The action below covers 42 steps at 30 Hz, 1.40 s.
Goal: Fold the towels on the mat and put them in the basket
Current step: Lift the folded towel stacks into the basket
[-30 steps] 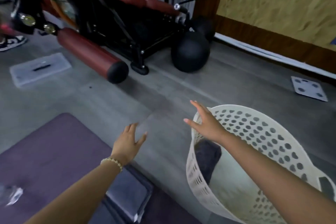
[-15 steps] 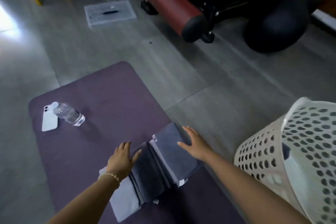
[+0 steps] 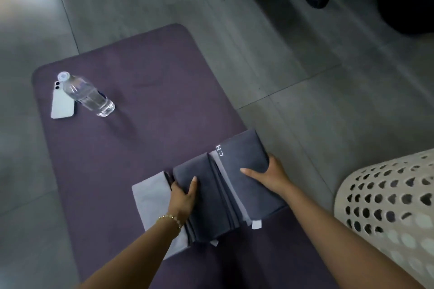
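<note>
Here the towels (image 3: pixel 218 197) lie as a folded grey pile on the near right part of the mat (image 3: pixel 152 101), near the basket (image 3: pixel 387 206), which stands off the mat to the right. The left hand (image 3: pixel 184 197) grasps the pile's left edge, thumb on top and fingers tucked out of sight between layers. The right hand (image 3: pixel 270 176) clasps the right edge, thumb flat on the top towel and fingers curled over the side. The step looks like lifting the pile for the basket. The layers fan apart like book pages, so it would pay to squeeze inward from both sides and get the fingers under the lowest layer meant to travel. A paler towel sticks out below on the left and may be outside the grip. Keep the pile level, then clear the rim before lowering. The bottle (image 3: pixel 88 94) and phone (image 3: pixel 61 103) lie well apart.
</note>
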{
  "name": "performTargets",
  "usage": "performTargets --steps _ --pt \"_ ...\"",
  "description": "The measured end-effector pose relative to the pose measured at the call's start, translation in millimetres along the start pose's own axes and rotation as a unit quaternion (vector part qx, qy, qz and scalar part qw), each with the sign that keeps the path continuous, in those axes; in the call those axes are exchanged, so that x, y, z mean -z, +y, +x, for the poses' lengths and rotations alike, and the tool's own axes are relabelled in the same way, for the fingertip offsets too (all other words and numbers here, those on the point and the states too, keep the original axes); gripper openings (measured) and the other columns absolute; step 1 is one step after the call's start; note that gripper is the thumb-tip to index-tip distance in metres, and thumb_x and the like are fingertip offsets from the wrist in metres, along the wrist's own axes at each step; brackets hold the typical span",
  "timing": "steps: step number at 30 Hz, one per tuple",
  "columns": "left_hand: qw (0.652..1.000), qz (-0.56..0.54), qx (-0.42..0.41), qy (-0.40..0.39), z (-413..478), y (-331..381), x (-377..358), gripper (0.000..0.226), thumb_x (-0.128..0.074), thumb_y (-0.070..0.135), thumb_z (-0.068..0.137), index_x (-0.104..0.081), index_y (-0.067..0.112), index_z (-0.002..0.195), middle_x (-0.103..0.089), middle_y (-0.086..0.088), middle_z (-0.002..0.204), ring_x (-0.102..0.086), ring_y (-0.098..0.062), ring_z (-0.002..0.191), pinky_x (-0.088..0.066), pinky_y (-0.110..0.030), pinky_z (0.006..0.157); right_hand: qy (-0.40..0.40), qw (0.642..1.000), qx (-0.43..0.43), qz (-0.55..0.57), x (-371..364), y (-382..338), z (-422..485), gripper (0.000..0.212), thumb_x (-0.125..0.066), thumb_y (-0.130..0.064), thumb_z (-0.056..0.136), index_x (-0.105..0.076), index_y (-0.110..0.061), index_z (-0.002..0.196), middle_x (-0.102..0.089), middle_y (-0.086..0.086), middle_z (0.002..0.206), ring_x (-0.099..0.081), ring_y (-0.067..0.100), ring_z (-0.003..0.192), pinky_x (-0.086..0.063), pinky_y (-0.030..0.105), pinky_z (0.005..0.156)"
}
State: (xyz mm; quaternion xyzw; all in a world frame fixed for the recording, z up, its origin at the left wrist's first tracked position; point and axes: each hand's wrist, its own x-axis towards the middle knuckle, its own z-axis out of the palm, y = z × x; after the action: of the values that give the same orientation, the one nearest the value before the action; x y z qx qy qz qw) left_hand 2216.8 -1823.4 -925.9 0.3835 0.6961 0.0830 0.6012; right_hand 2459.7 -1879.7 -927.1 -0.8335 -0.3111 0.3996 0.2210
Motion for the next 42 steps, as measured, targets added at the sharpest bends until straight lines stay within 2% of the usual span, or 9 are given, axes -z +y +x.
performTargets --steps 6,13,18,25,30,33,36,39,42 --pt "0.997 -0.053 0.036 -0.050 -2 -10 5 0.056 -0.053 0.049 0.090 -0.045 0.011 0.130 -0.056 -0.006 0.124 -0.055 -0.022 0.108 -0.047 -0.036 0.097 -0.094 0.993 0.023 0.063 9 -25 -11 0.062 -0.087 -0.039 0.062 -0.061 -0.021 0.116 -0.066 -0.009 0.110 -0.063 0.010 0.105 -0.051 0.024 0.086" --pt "0.980 -0.128 0.045 -0.142 -2 -12 15 0.052 -0.033 0.062 0.091 -0.050 0.023 0.120 -0.056 -0.001 0.131 -0.056 -0.013 0.111 -0.044 -0.028 0.092 -0.200 0.962 0.052 0.181 13 -61 -38 0.080 -0.088 -0.042 0.061 -0.051 -0.035 0.131 -0.060 -0.014 0.128 -0.059 0.001 0.113 -0.051 0.025 0.093" --pt "0.947 -0.218 0.096 -0.217 0 -9 24 0.095 -0.019 0.088 0.072 -0.053 0.023 0.131 -0.059 0.001 0.130 -0.053 -0.021 0.123 -0.037 -0.039 0.108 -0.226 0.953 0.021 0.201 -40 -63 -57 0.051 -0.080 -0.031 0.076 -0.053 -0.035 0.119 -0.065 -0.013 0.115 -0.063 0.003 0.104 -0.053 0.018 0.083" --pt "0.965 -0.173 0.067 -0.183 3 -13 18 0.102 -0.080 0.070 0.049 -0.051 0.013 0.129 -0.067 -0.003 0.118 -0.067 -0.017 0.104 -0.053 -0.033 0.093 -0.196 0.957 0.046 0.208 -64 -63 -52 0.026 -0.070 -0.029 0.085 -0.057 -0.040 0.105 -0.063 -0.020 0.107 -0.062 -0.011 0.096 -0.049 0.009 0.077" --pt "0.962 -0.191 0.006 -0.197 -16 16 23 0.065 -0.078 0.049 0.070 -0.063 0.010 0.120 -0.070 -0.009 0.112 -0.067 -0.024 0.103 -0.052 -0.040 0.093 -0.169 0.968 0.010 0.184 -53 -63 -53 0.080 -0.074 -0.063 0.067 -0.041 -0.030 0.133 -0.047 -0.010 0.128 -0.053 0.004 0.115 -0.050 0.026 0.094" --pt "0.960 -0.152 -0.042 -0.231 -37 53 38 0.060 -0.072 0.046 0.075 -0.061 0.011 0.122 -0.070 -0.009 0.113 -0.067 -0.024 0.104 -0.052 -0.040 0.091 -0.257 0.916 -0.058 0.303 -31 -77 -70 0.102 -0.081 -0.066 0.054 -0.039 -0.024 0.137 -0.056 -0.005 0.132 -0.058 0.010 0.116 -0.050 0.030 0.096" --pt "0.953 -0.089 -0.073 -0.280 -67 104 44 0.063 -0.069 0.054 0.076 -0.059 0.015 0.123 -0.069 -0.007 0.114 -0.066 -0.023 0.105 -0.052 -0.040 0.092 -0.301 0.872 -0.065 0.381 1 -101 -89 0.092 -0.085 -0.063 0.046 -0.055 -0.028 0.125 -0.067 -0.005 0.122 -0.062 0.012 0.114 -0.051 0.028 0.092" --pt "0.949 -0.045 -0.123 -0.288 -102 160 35 0.044 -0.060 0.052 0.084 -0.062 0.021 0.114 -0.073 0.002 0.106 -0.069 -0.014 0.097 -0.056 -0.024 0.076 -0.219 0.870 -0.032 0.440 44 -127 -108 0.091 -0.088 -0.059 0.043 -0.060 -0.023 0.123 -0.069 -0.004 0.118 -0.064 0.013 0.110 -0.055 0.024 0.082" --pt "0.948 0.030 -0.181 -0.259 -144 216 7 0.077 -0.064 0.073 0.068 -0.056 0.019 0.121 -0.068 0.005 0.113 -0.067 -0.011 0.097 -0.053 -0.024 0.080 -0.167 0.862 -0.030 0.478 104 -143 -130 0.088 -0.084 -0.057 0.053 -0.058 -0.017 0.128 -0.068 0.001 0.120 -0.064 0.015 0.111 -0.055 0.023 0.080"
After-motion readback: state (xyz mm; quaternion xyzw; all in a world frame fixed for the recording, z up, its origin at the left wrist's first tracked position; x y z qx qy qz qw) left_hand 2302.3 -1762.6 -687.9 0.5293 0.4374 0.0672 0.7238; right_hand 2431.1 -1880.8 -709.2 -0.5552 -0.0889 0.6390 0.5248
